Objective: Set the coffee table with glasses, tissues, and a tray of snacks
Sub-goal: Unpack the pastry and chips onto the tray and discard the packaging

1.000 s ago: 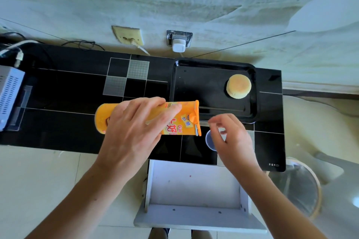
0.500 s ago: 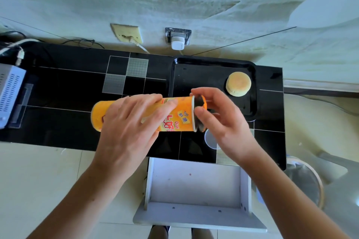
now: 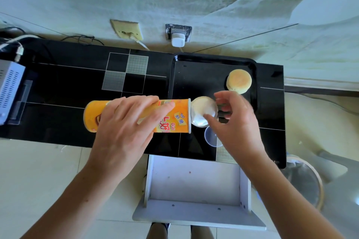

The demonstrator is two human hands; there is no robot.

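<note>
Now: left hand grips can; right hand pinches seal

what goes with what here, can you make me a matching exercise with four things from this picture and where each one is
Things:
1. chip can
2. round cake
3. clear lid
4. foil seal

Places:
a. flat on the black table, in front of the tray
b. on the black tray
c. in the left hand, lying sideways
d. at the can's mouth, in the right hand fingers

Pairs: 1-c, 2-b, 3-a, 4-d
</note>
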